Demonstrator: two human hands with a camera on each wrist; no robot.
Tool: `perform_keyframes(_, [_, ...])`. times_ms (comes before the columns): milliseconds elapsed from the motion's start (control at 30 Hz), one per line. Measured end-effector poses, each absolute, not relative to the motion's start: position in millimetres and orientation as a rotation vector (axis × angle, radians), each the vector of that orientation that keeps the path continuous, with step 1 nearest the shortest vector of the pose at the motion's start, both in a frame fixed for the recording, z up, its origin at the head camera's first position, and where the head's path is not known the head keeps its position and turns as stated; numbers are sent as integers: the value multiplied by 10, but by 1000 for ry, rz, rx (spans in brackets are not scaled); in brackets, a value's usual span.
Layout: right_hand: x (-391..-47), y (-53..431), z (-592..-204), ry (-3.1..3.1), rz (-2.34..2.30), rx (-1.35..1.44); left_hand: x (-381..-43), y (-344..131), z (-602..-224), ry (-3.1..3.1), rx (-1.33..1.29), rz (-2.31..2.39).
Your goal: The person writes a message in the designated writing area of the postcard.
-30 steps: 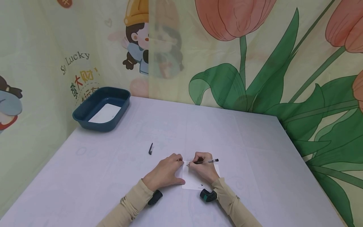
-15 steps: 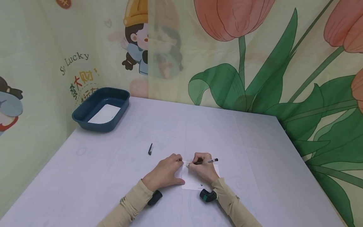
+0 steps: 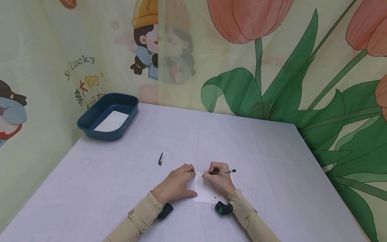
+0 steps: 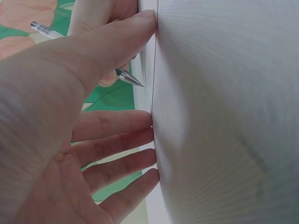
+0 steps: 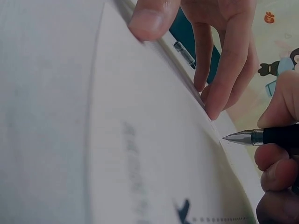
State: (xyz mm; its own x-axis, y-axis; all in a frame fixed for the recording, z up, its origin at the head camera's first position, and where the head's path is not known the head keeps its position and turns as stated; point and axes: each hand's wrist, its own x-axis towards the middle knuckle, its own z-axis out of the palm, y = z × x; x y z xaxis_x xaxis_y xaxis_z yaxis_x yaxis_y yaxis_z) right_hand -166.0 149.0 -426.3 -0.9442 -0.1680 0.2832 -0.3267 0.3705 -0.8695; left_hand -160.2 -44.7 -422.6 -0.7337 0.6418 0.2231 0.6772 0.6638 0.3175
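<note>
A small white sheet of paper [image 3: 207,193] lies on the table before me, with a row of tiny handwritten marks at its top left and a small dark print near its bottom. My right hand [image 3: 221,179] pinches a black and clear gel pen [image 3: 227,171]. In the right wrist view the metal tip of the gel pen [image 5: 244,137] is at the sheet's surface. My left hand [image 3: 175,183] rests at the sheet's left edge. Its thumb and spread fingers [image 4: 124,196] touch down there, gripping nothing.
A pen cap [image 3: 160,159] lies on the white-covered table [image 3: 235,134], beyond my left hand. At the back left corner stands a dark blue plastic basin [image 3: 105,135] with white paper [image 3: 112,121] inside. Printed cloth [image 3: 181,97] hangs behind the table.
My right hand and the gel pen have shifted slightly right along the top of the sheet, showing more of the written marks. The left hand and the sheet have stayed put.
</note>
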Motion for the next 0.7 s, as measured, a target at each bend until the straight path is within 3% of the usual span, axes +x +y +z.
perform_keyframes(700, [-1677, 1507, -4272, -2478, 1614, 500, -1599, -442, -4225, -2780, -1096, -586])
